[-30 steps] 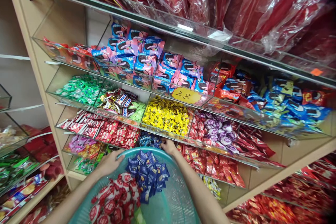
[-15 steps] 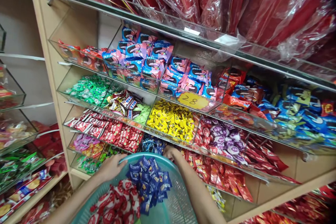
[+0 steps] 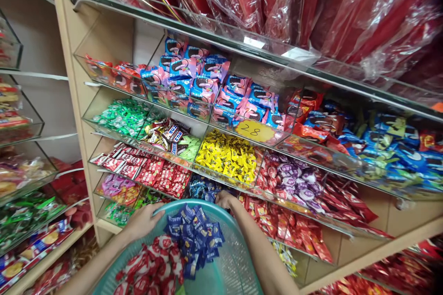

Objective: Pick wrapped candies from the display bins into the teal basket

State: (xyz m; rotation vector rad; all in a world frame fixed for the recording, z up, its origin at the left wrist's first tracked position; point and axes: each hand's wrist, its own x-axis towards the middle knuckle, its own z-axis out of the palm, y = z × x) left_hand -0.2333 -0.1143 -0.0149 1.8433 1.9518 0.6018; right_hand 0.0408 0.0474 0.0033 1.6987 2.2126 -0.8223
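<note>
My left hand (image 3: 145,221) is closed on the left rim of a teal plastic basket (image 3: 242,249). Inside the basket lie red-and-white wrapped candies (image 3: 152,265) and, right of them, a heap of dark blue wrapped candies (image 3: 197,239). My right hand (image 3: 225,199) is past the basket's far rim, at a shelf bin of dark blue wrapped candies (image 3: 204,189). Its fingers look curled, but their tips are partly hidden, and what they hold cannot be made out.
Clear-fronted bins hold yellow candies (image 3: 226,156), purple candies (image 3: 294,177), red packets (image 3: 162,175) and green candies (image 3: 121,117). A yellow "28" tag (image 3: 254,130) hangs above. Glass shelf edges (image 3: 194,25) jut out overhead. Another rack (image 3: 27,179) stands at left.
The view has shifted slightly, so the shelves' left part sits further right. The basket and both hands keep nearly the same places; the right hand stays by the dark blue candy bin.
</note>
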